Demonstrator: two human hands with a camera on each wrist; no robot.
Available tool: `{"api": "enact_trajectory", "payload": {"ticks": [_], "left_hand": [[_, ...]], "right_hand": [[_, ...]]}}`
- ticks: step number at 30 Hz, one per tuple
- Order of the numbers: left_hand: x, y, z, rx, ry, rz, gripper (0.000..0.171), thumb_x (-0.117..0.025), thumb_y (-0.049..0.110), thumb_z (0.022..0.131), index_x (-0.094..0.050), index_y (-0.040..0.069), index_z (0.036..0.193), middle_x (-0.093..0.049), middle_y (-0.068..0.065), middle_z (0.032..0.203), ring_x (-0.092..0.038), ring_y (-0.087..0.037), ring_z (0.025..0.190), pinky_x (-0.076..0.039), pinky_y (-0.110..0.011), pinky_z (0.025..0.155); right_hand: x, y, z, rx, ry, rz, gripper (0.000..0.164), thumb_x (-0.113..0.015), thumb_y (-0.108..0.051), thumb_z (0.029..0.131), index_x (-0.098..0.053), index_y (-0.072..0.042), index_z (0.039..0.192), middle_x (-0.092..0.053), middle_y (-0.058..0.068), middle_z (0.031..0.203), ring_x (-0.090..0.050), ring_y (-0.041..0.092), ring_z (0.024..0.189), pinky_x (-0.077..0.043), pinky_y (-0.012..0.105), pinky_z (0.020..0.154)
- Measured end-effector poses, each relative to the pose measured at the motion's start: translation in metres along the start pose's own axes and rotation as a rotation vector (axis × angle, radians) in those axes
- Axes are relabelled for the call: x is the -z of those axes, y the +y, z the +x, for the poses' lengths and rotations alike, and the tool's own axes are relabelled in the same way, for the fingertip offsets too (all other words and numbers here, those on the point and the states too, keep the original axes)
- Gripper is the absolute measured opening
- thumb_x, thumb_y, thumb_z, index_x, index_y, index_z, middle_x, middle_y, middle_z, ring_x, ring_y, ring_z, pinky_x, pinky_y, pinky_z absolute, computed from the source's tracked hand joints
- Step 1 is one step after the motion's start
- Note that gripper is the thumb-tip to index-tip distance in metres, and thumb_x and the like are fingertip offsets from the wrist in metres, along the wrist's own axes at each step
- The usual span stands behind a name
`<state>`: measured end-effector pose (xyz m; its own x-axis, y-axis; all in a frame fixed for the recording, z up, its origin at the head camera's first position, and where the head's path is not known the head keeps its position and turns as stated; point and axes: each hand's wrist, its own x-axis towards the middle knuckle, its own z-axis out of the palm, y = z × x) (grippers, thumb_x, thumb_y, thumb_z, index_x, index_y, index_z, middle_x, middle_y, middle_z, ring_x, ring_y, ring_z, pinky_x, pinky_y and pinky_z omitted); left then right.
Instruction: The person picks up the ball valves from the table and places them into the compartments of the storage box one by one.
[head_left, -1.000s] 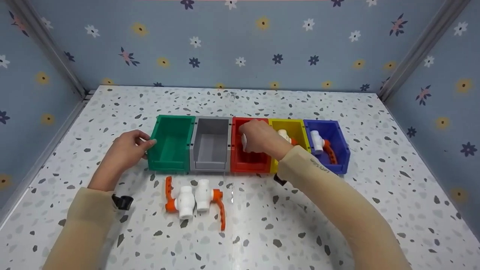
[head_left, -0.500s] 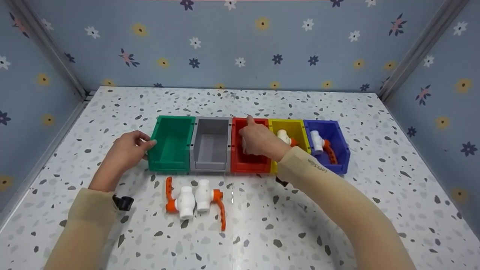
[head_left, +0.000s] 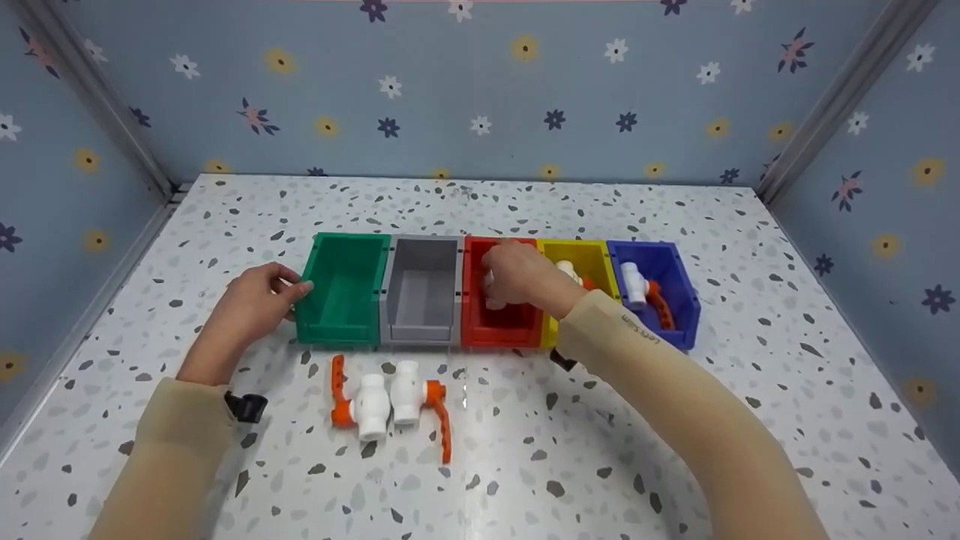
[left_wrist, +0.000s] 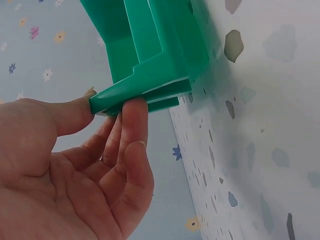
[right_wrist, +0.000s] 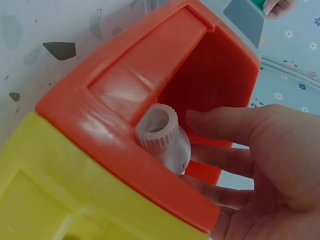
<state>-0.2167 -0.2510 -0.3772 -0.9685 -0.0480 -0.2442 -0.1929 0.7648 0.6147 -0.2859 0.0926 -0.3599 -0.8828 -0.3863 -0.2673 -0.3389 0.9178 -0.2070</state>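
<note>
At the left end of the bin row my left hand [head_left: 259, 300] pinches the front side edge of the green bin [left_wrist: 150, 55] between thumb and fingers. My right hand [head_left: 525, 277] reaches down into the red bin [head_left: 501, 334]. Its thumb and fingers lie about a white plastic ball valve [right_wrist: 172, 145], whose ribbed open end faces the right wrist camera; its handle is hidden. Two more ball valves, a left one [head_left: 372, 409] and a right one [head_left: 406, 394], lie on the table with orange handles outward.
Between the green and red bins stands a grey bin [head_left: 421, 331] with nothing visible inside. The yellow bin [head_left: 592, 251] holds a ball valve [head_left: 566, 270], partly covered by the right arm. The blue bin [head_left: 686, 300] holds another valve [head_left: 635, 286]. Patterned panels surround the speckled table [head_left: 540, 465].
Half a second ago one finger of my right hand pointed up above the red bin; now it is lowered. The valve there has shifted slightly. My left hand stays put.
</note>
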Motion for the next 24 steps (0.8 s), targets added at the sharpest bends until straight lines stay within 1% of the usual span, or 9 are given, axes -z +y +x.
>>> {"api": "enact_trajectory", "payload": {"ticks": [3, 5, 8, 10, 12, 16, 20, 22, 24], "left_hand": [[-0.001, 0.000, -0.001, -0.002, 0.004, -0.001, 0.048, -0.050, 0.036, 0.105, -0.047, -0.003, 0.134, -0.054, -0.021, 0.113, -0.062, -0.036, 0.099, -0.046, -0.038, 0.075], [-0.001, 0.000, -0.001, 0.001, 0.005, -0.002, 0.048, -0.050, 0.036, 0.105, -0.047, -0.002, 0.134, -0.053, -0.021, 0.113, -0.062, -0.036, 0.099, -0.046, -0.038, 0.075], [0.000, 0.000, -0.001, 0.001, 0.007, -0.001, 0.047, -0.049, 0.036, 0.106, -0.047, -0.002, 0.134, -0.053, -0.021, 0.113, -0.062, -0.036, 0.099, -0.046, -0.038, 0.076], [0.001, 0.000, 0.000, -0.001, 0.005, -0.003, 0.047, -0.049, 0.035, 0.106, -0.047, -0.002, 0.134, -0.053, -0.021, 0.113, -0.062, -0.036, 0.100, -0.046, -0.038, 0.076], [0.000, -0.001, 0.000, -0.006, 0.006, -0.004, 0.047, -0.049, 0.035, 0.106, -0.047, -0.002, 0.134, -0.054, -0.021, 0.112, -0.062, -0.036, 0.099, -0.047, -0.038, 0.076], [0.000, -0.002, 0.000, -0.004, 0.004, -0.006, 0.047, -0.049, 0.036, 0.106, -0.048, -0.002, 0.133, -0.054, -0.020, 0.112, -0.062, -0.036, 0.099, -0.046, -0.038, 0.076], [0.000, -0.003, 0.000, -0.003, 0.007, -0.006, 0.047, -0.049, 0.036, 0.106, -0.048, -0.001, 0.133, -0.054, -0.020, 0.112, -0.061, -0.036, 0.099, -0.047, -0.038, 0.075], [-0.001, -0.003, 0.000, -0.003, 0.010, -0.008, 0.046, -0.049, 0.036, 0.106, -0.048, -0.001, 0.133, -0.054, -0.020, 0.112, -0.061, -0.036, 0.099, -0.047, -0.038, 0.076], [-0.001, -0.003, 0.000, -0.004, 0.009, -0.013, 0.047, -0.049, 0.036, 0.105, -0.048, -0.001, 0.133, -0.054, -0.020, 0.113, -0.061, -0.036, 0.099, -0.047, -0.038, 0.077]], "right_hand": [[0.003, 0.000, -0.001, -0.016, -0.002, 0.020, 0.010, -0.067, -0.016, 0.091, -0.071, -0.010, 0.098, -0.063, 0.005, 0.087, -0.058, 0.022, 0.085, -0.050, 0.033, 0.078], [0.006, 0.000, -0.001, -0.023, 0.000, 0.034, 0.010, -0.064, -0.018, 0.093, -0.070, -0.011, 0.097, -0.064, 0.006, 0.084, -0.059, 0.022, 0.083, -0.049, 0.034, 0.077], [0.011, 0.001, -0.003, -0.010, 0.025, 0.044, 0.021, -0.062, -0.024, 0.096, -0.072, -0.012, 0.110, -0.066, 0.005, 0.092, -0.059, 0.022, 0.087, -0.050, 0.035, 0.082], [0.016, 0.002, -0.006, -0.014, 0.040, 0.076, 0.029, -0.062, -0.029, 0.097, -0.070, -0.014, 0.120, -0.067, 0.003, 0.102, -0.058, 0.021, 0.091, -0.050, 0.036, 0.087], [0.021, 0.003, -0.009, -0.015, 0.060, 0.107, 0.033, -0.061, -0.032, 0.098, -0.068, -0.015, 0.126, -0.066, 0.002, 0.110, -0.059, 0.020, 0.093, -0.050, 0.036, 0.089], [0.031, 0.005, -0.018, -0.007, 0.104, 0.180, 0.033, -0.060, -0.034, 0.098, -0.069, -0.016, 0.124, -0.066, 0.002, 0.112, -0.061, 0.019, 0.085, -0.051, 0.033, 0.079], [0.040, 0.010, -0.026, 0.027, 0.150, 0.216, 0.031, -0.058, -0.035, 0.099, -0.070, -0.016, 0.121, -0.066, 0.003, 0.104, -0.061, 0.020, 0.075, -0.051, 0.032, 0.068], [0.043, 0.014, -0.031, 0.041, 0.168, 0.229, 0.031, -0.058, -0.034, 0.099, -0.070, -0.015, 0.121, -0.067, 0.004, 0.102, -0.062, 0.020, 0.074, -0.052, 0.033, 0.068], [0.045, 0.019, -0.037, 0.043, 0.179, 0.242, 0.031, -0.059, -0.034, 0.099, -0.069, -0.015, 0.121, -0.067, 0.005, 0.102, -0.063, 0.020, 0.077, -0.052, 0.034, 0.070]]}}
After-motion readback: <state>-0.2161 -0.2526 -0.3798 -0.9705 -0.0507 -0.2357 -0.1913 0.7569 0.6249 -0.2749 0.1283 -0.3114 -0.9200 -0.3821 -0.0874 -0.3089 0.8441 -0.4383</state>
